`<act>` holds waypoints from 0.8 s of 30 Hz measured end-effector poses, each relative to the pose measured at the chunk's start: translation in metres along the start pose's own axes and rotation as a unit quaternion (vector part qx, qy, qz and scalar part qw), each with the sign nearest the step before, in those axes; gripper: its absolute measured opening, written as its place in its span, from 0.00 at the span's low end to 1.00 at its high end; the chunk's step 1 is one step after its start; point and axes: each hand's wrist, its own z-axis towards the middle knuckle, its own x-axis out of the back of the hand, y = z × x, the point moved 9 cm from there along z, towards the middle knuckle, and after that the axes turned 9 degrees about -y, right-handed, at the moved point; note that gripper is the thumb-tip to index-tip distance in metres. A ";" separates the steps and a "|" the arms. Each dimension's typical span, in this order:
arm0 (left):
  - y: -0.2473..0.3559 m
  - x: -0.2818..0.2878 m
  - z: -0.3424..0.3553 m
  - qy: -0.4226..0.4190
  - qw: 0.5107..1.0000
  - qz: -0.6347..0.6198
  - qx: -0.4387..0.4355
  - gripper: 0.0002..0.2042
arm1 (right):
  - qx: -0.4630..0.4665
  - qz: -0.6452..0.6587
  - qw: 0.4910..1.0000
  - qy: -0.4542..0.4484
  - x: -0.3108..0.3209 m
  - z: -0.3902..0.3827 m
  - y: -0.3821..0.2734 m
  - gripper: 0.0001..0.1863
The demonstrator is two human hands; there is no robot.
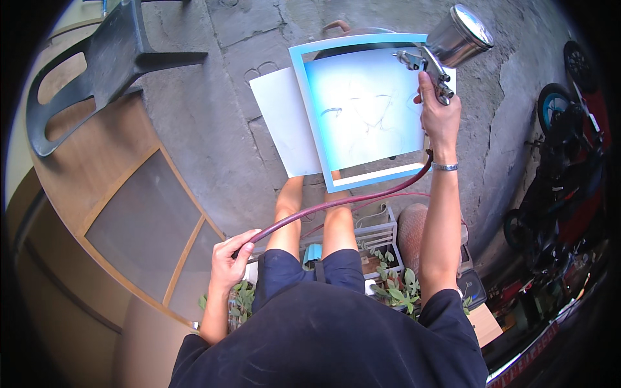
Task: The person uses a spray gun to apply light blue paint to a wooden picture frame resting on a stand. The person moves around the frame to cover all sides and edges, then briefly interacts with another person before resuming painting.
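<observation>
1. In the head view, our right hand (pixel 441 119) is wrapped around the handle of a metal spray gun (pixel 437 70), with the thumb up near its body. The gun is above the upper right part of a pale sheet; we cannot tell whether any finger presses the trigger.
2. The gun's shiny cup (pixel 460 37) sits to the upper right, tilted. We judge that gripping the handle, not the cup, leaves the nozzle side free to face the sheet.
3. Our left hand (pixel 231 257) is closed around a dark red hose (pixel 336 202), low and to the left. The hose arcs across in front of our legs (pixel 339 229) to just below our right wrist; where it joins the gun is hidden. Holding it there probably takes up slack and stops it dragging over the sheet.
4. The drawn sheet (pixel 369 126), white with blue along its left side and faint pencil lines, lies within a light blue frame (pixel 313 116), its right side reaching past. The frame likely serves as backing; what props it up is unclear.
5. A plain white paper (pixel 281 123) shows beside the frame's left bar, partly covered by it.
6. Around us are a dark grey chair (pixel 110 55) at upper left, leafy plants (pixel 404 294) near our shorts, and grey floor (pixel 217 84).
</observation>
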 end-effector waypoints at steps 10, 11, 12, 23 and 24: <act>-0.027 0.034 -0.024 0.038 0.999 -0.008 0.008 0.12 | 0.069 0.017 0.997 -0.032 -0.062 -0.020 -0.038 0.24; -0.029 0.037 -0.026 0.044 0.999 -0.011 0.004 0.12 | 0.066 0.013 0.997 -0.037 -0.068 -0.021 -0.041 0.23; -0.031 0.039 -0.028 0.049 0.999 -0.014 0.001 0.12 | 0.063 0.010 0.997 -0.042 -0.073 -0.022 -0.045 0.23; -0.063 0.063 -0.050 0.085 0.996 -0.017 0.005 0.12 | 0.097 0.021 0.988 -0.117 -0.136 -0.041 -0.095 0.18; -0.071 0.062 -0.050 0.085 0.996 -0.022 0.005 0.12 | 0.104 0.033 0.986 -0.127 -0.141 -0.046 -0.098 0.17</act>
